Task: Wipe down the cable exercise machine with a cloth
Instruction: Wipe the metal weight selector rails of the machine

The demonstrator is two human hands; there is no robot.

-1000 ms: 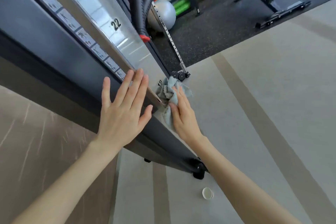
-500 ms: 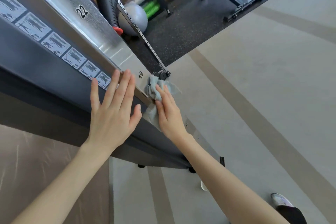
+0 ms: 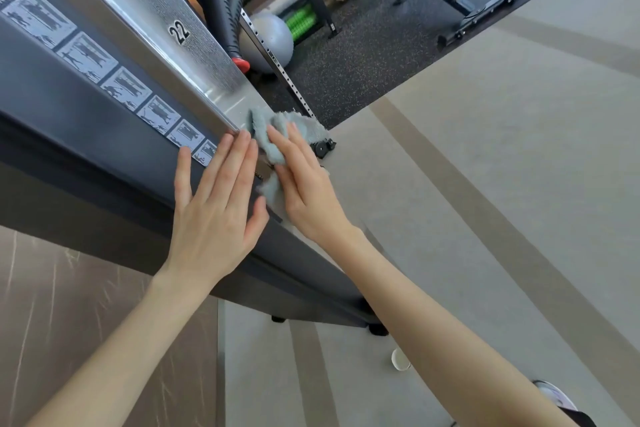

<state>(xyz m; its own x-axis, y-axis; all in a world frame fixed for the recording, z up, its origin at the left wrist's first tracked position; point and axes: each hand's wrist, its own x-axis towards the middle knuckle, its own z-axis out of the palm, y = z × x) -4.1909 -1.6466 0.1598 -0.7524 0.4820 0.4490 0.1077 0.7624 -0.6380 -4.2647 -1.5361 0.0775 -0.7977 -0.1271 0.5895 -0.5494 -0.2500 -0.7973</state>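
Wiping the machine's steel post (image 3: 204, 55), right hand (image 3: 308, 194) presses the cloth (image 3: 265, 137) flat-fingered; left hand (image 3: 214, 215) braces, grip apart; next, sweep on along it

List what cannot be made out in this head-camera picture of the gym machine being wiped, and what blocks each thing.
All in the head view:
- Machine top: cut off by the picture's edge.
- Steel under the cloth: covered by it and the right hand.
- Last sticker: partly under the left hand.
- Cup: partly behind the right forearm.
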